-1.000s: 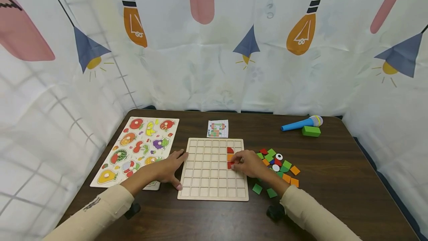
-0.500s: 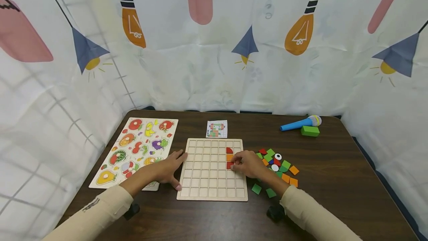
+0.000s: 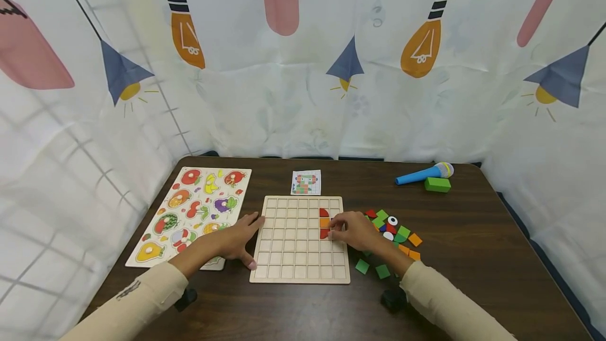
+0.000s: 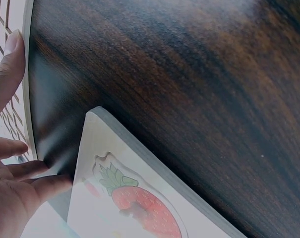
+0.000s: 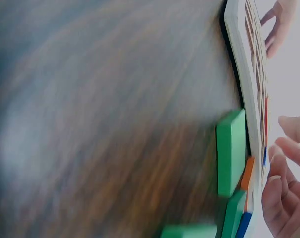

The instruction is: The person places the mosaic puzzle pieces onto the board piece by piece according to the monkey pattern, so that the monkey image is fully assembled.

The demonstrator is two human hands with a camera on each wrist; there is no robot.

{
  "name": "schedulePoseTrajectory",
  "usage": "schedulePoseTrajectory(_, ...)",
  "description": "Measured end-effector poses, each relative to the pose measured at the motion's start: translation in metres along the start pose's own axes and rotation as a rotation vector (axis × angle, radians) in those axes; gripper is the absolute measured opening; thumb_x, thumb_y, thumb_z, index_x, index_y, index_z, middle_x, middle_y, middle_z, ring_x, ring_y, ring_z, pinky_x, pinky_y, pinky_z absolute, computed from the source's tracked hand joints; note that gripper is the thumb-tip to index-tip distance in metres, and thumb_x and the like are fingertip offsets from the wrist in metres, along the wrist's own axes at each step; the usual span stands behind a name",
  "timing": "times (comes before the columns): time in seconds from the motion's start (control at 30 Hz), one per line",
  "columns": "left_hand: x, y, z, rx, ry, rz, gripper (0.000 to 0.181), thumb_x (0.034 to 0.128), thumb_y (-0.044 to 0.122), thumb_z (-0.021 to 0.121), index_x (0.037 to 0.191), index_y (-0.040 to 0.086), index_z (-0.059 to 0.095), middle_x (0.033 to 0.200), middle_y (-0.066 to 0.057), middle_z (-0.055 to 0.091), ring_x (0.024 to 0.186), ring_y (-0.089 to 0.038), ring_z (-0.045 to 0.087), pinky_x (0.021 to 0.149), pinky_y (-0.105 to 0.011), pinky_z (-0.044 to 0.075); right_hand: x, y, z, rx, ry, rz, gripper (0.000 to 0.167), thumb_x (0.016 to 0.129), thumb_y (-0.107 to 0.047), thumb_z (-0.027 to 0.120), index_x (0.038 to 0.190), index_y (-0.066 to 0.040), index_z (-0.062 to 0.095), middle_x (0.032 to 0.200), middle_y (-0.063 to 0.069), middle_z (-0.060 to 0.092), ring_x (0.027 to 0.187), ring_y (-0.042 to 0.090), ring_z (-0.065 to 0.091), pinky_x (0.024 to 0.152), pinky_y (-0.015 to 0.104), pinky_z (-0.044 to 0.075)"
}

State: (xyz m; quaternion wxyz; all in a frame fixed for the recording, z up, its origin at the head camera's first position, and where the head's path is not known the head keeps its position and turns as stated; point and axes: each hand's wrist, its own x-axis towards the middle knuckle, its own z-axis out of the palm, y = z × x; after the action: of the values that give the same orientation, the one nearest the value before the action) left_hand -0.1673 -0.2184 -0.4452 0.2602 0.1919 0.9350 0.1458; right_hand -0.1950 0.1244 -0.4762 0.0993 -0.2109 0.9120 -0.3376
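Note:
A pale wooden grid board (image 3: 289, 246) lies in the middle of the table. Its right side bears a red curved piece (image 3: 324, 212), an orange square (image 3: 324, 222) below that, and another red curved piece (image 3: 324, 233). My left hand (image 3: 239, 239) rests along the board's left edge, fingers spread and thumb at the lower corner. Over the right side, my right hand (image 3: 355, 231) has bent fingers with the tips beside the lower red piece. In the right wrist view, fingers (image 5: 292, 144) hover close above the board; whether they pinch anything is unclear.
Right of the board lie loose pieces, among them an orange square (image 3: 414, 239) and a green square (image 3: 362, 266). A fruit puzzle board (image 3: 208, 178) is at left, a pattern card (image 3: 306, 182) behind the grid. Farther right are a toy microphone (image 3: 418, 176) and green block (image 3: 437, 184).
The head view shifts slightly. My right hand moves a little to the right, its fingertips drawing slightly off the lower red piece. My left hand keeps its place on the board's edge.

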Motion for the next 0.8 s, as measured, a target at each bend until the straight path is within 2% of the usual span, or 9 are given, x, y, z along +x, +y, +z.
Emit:
schedulePoseTrajectory(0.17,0.001,0.000,-0.001,-0.010,-0.003,0.003,0.116,0.0738,0.040,0.088,0.159,0.002,0.020,0.165,-0.027,0.013,0.152,-0.049,0.013,0.113,-0.063,0.031,-0.004,0.009,-0.009,0.033,0.005,-0.049,0.017,0.091,-0.024,0.075,0.105,-0.014,0.076,0.082,-0.008,0.062,0.073,0.010,0.053,0.062,0.023,0.045)
schedulePoseTrajectory(0.43,0.001,-0.001,0.000,-0.005,-0.004,-0.006,0.116,0.0730,0.040,0.089,0.159,0.002,0.021,0.165,-0.027,0.014,0.151,-0.049,0.015,0.114,-0.063,0.031,-0.014,0.031,-0.030,0.065,0.016,-0.144,0.022,0.094,-0.031,0.073,0.108,-0.013,0.074,0.090,-0.006,0.064,0.065,0.011,0.053,0.056,0.023,0.047)
schedulePoseTrajectory(0.63,0.000,0.000,0.000,-0.001,-0.001,-0.007,0.117,0.0725,0.042,0.089,0.159,0.002,0.021,0.165,-0.027,0.015,0.151,-0.048,0.015,0.113,-0.063,0.031,-0.027,0.048,-0.049,0.055,0.021,-0.168,0.024,0.093,-0.034,0.072,0.108,-0.015,0.074,0.093,-0.007,0.066,0.069,0.012,0.055,0.060,0.024,0.048)
schedulePoseTrajectory(0.8,0.000,0.001,0.000,-0.004,-0.001,-0.006,0.116,0.0727,0.041,0.089,0.159,0.001,0.021,0.164,-0.027,0.015,0.151,-0.049,0.015,0.114,-0.063,0.030,-0.038,0.063,-0.062,0.072,0.021,-0.163,0.025,0.094,-0.030,0.071,0.110,-0.011,0.074,0.098,-0.002,0.068,0.066,0.009,0.056,0.054,0.024,0.048)
